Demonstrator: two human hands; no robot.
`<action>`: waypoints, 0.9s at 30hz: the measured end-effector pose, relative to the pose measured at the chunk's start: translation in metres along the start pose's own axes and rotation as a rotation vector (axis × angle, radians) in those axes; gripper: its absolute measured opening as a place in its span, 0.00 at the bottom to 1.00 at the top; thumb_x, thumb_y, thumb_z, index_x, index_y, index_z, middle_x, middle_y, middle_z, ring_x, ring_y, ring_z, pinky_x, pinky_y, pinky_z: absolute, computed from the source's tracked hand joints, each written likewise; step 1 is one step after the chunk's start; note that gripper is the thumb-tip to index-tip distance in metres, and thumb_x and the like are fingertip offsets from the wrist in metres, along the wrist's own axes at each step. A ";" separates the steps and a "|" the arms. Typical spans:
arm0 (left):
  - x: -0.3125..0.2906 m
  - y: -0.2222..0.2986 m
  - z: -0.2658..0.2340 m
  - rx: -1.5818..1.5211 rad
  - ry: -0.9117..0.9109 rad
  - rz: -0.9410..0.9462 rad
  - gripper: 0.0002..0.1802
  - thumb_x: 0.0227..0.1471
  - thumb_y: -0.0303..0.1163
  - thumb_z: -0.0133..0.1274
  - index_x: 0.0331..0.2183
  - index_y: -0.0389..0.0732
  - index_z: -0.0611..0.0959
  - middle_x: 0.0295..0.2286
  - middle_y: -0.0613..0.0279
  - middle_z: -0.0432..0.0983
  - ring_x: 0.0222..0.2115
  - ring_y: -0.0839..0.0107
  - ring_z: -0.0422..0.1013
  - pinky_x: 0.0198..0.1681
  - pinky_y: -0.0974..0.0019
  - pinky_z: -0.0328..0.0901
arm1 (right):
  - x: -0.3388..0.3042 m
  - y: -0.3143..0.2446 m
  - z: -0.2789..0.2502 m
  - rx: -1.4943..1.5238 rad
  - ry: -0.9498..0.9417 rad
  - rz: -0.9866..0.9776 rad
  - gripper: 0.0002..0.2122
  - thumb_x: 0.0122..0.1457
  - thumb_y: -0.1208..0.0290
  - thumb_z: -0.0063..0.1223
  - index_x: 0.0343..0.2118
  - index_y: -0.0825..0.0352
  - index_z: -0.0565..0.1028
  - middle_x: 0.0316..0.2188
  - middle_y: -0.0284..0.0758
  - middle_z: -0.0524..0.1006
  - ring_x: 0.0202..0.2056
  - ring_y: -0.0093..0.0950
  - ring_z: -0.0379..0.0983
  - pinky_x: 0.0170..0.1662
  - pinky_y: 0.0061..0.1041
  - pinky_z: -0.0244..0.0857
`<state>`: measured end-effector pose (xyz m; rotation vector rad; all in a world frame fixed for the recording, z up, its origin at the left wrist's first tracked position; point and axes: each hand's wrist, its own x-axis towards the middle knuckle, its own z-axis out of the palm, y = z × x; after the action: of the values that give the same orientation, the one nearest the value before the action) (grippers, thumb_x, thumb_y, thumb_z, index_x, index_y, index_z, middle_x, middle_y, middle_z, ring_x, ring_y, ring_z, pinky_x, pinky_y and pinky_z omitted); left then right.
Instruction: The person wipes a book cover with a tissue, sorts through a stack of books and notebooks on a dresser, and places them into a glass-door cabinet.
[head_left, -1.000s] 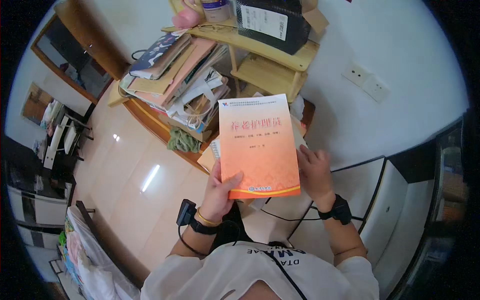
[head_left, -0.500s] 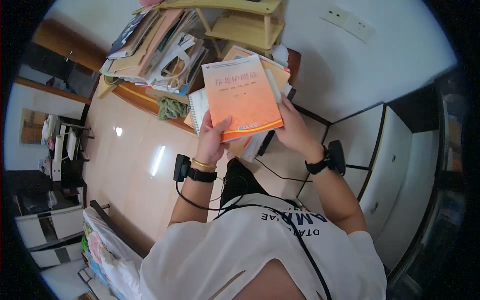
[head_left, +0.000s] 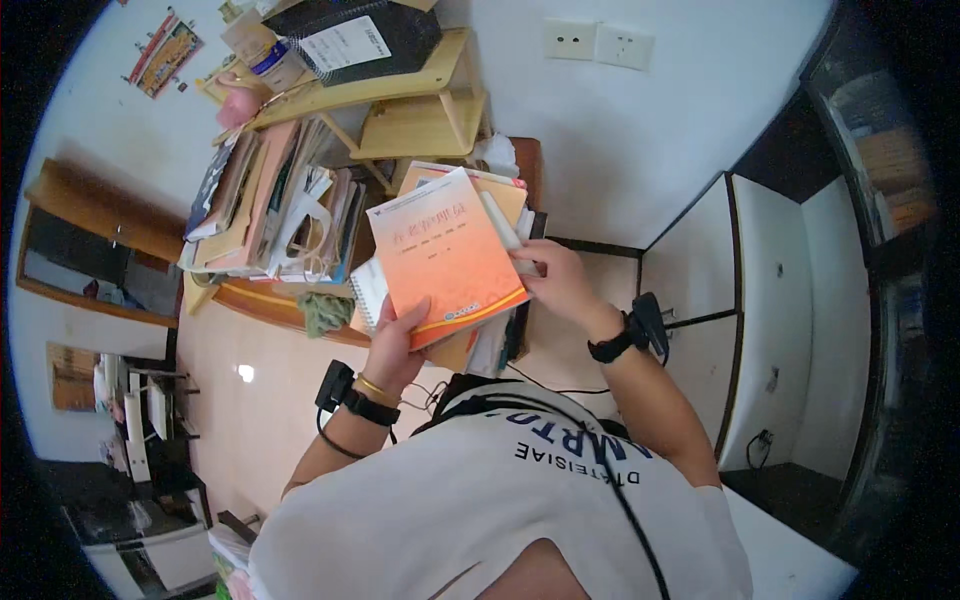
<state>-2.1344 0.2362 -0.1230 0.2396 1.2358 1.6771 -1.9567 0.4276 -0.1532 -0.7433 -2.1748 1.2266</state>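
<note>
An orange paperback book (head_left: 446,262) with a pale upper cover is held tilted over a desk stack. My left hand (head_left: 395,343) grips its lower left corner, thumb on the cover and the other fingers hidden beneath. At the right edge, my right hand (head_left: 562,282) is closed with bent fingers on the book's side; a pale layer shows by its fingertips, and whether it belongs to this book I cannot tell. Under the book lie a spiral notebook (head_left: 368,290) and a tan folder (head_left: 507,190), partly covered.
Left of the book stand piled papers and folders (head_left: 265,205), with a green cloth (head_left: 325,314) below. A wooden shelf (head_left: 415,125) rises behind, bearing a black box (head_left: 365,45). White cabinets (head_left: 690,260) flank my right arm. Cables (head_left: 570,390) run near my waist.
The view has shifted, showing more shelf and wall. The book sits slightly more tilted. My right hand has slid up along the book's right edge and its fingers are more bent.
</note>
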 end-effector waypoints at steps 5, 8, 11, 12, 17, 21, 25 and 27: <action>-0.008 0.020 -0.004 -0.029 -0.043 -0.071 0.27 0.55 0.22 0.47 0.56 0.39 0.62 0.53 0.54 0.65 0.52 0.59 0.67 0.53 0.53 0.67 | -0.020 0.006 0.012 0.189 0.042 0.272 0.26 0.43 0.76 0.64 0.48 0.70 0.67 0.38 0.42 0.76 0.40 0.32 0.74 0.43 0.30 0.68; -0.015 0.023 -0.014 0.000 -0.122 -0.087 0.27 0.54 0.20 0.48 0.56 0.38 0.64 0.51 0.55 0.68 0.51 0.62 0.68 0.51 0.57 0.68 | -0.033 -0.013 0.007 0.312 -0.190 0.411 0.26 0.48 0.72 0.62 0.51 0.66 0.66 0.41 0.38 0.76 0.41 0.29 0.75 0.39 0.29 0.70; -0.017 0.020 -0.024 -0.009 -0.156 -0.024 0.28 0.54 0.20 0.48 0.56 0.38 0.64 0.51 0.54 0.68 0.49 0.62 0.69 0.50 0.58 0.68 | -0.030 -0.023 0.007 0.466 -0.354 0.692 0.20 0.54 0.74 0.56 0.50 0.67 0.67 0.38 0.34 0.76 0.34 0.25 0.76 0.32 0.25 0.73; -0.018 0.021 -0.026 -0.015 -0.148 -0.020 0.28 0.54 0.20 0.48 0.56 0.38 0.64 0.51 0.54 0.68 0.49 0.62 0.69 0.50 0.58 0.68 | -0.031 -0.029 0.007 0.461 -0.365 0.692 0.20 0.54 0.74 0.56 0.50 0.67 0.67 0.38 0.34 0.76 0.34 0.25 0.76 0.32 0.25 0.73; -0.031 0.033 -0.037 -0.065 -0.106 -0.010 0.30 0.52 0.24 0.50 0.57 0.38 0.63 0.52 0.54 0.67 0.51 0.61 0.68 0.53 0.58 0.66 | -0.040 -0.035 0.003 0.742 -0.369 0.692 0.19 0.57 0.70 0.54 0.52 0.65 0.68 0.38 0.34 0.78 0.33 0.26 0.77 0.28 0.28 0.74; -0.037 0.041 -0.045 -0.088 -0.107 0.080 0.31 0.51 0.24 0.51 0.57 0.37 0.63 0.52 0.53 0.67 0.51 0.61 0.68 0.53 0.58 0.66 | -0.044 -0.051 0.001 0.805 -0.291 0.645 0.19 0.56 0.71 0.54 0.51 0.64 0.70 0.38 0.33 0.78 0.32 0.24 0.77 0.27 0.24 0.72; -0.038 0.050 -0.048 -0.106 -0.152 0.140 0.32 0.51 0.24 0.50 0.57 0.35 0.62 0.53 0.51 0.66 0.52 0.60 0.67 0.54 0.57 0.65 | -0.053 -0.053 0.007 0.761 -0.262 0.464 0.18 0.56 0.72 0.55 0.50 0.66 0.70 0.41 0.33 0.77 0.34 0.24 0.76 0.31 0.22 0.71; -0.039 0.054 -0.048 -0.121 -0.138 0.134 0.32 0.51 0.24 0.50 0.57 0.35 0.62 0.53 0.51 0.65 0.52 0.60 0.67 0.55 0.57 0.64 | -0.053 -0.063 0.010 0.759 -0.268 0.439 0.18 0.56 0.72 0.55 0.50 0.67 0.70 0.41 0.34 0.77 0.36 0.24 0.76 0.36 0.22 0.71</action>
<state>-2.1788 0.1768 -0.0867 0.3652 1.0316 1.8119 -1.9385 0.3582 -0.1123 -0.7563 -1.5375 2.2953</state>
